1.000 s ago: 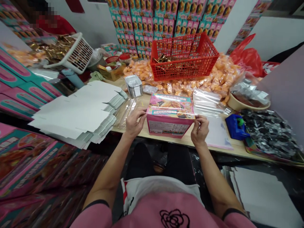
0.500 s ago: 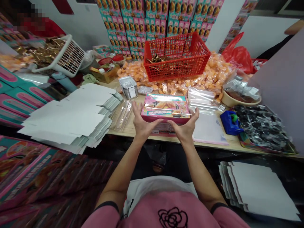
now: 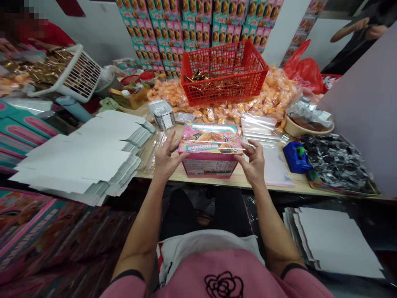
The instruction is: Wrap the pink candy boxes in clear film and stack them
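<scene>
A pink and teal printed box [image 3: 211,140] stands at the front edge of the wooden table, its top and printed front side showing. My left hand [image 3: 167,159] is at its left end, thumb against the top front corner and fingers along the side. At the right end, my right hand [image 3: 253,162] touches the opposite corner with its thumb, the other fingers curved beside the box. Between them the two hands hold the box. Foil trays [image 3: 161,114] are stacked just behind its left end, and clear plastic sleeves [image 3: 259,126] lie to its right.
Flat white cartons [image 3: 80,155] are piled at left. Behind are a red basket [image 3: 223,78] and orange packets [image 3: 276,91]. A blue tape dispenser [image 3: 297,158] and black packets [image 3: 336,165] sit at right. Another person's hands [image 3: 367,29] show at upper right.
My hands have moved apart to the box's ends, with the thumbs no longer near each other at its front. More of the box's front side shows. The view has shifted slightly.
</scene>
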The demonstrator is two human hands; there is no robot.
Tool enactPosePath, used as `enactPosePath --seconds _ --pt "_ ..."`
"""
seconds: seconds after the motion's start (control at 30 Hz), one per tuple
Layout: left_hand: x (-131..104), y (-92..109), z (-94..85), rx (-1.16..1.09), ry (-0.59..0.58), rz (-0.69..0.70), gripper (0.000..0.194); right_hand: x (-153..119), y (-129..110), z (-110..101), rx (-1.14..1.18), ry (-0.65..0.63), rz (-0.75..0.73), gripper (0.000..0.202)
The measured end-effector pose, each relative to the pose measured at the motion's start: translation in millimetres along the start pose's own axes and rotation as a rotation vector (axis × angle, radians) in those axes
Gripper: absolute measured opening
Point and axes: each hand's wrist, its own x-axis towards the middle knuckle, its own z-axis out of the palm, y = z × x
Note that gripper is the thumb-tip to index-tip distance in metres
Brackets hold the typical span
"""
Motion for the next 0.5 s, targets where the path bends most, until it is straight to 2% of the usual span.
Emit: enactPosePath --seconds 0.17,0.3,0.4,0.5 --pt "7.0 2.1 -16.5 -0.15 -0.124 -0.119 0.096 5.0 -6.4 -12.1 0.099 -0.127 0.087 0.059" --pt "5.2 0.6 -20.3 -0.239 -0.158 -0.195 0.086 7.4 -5.8 -21.5 0.113 -0.152 0.125 0.058" --pt "3.5 -3.4 -21.5 -0.356 -0.117 -0.199 0.086 7.4 -6.2 -26.8 0.166 -0.172 0.119 0.055" --pt "5.4 0.2 -19.5 -0.46 -0.046 -0.262 0.103 8.1 -15.2 -25.5 0.191 -0.143 0.16 0.062"
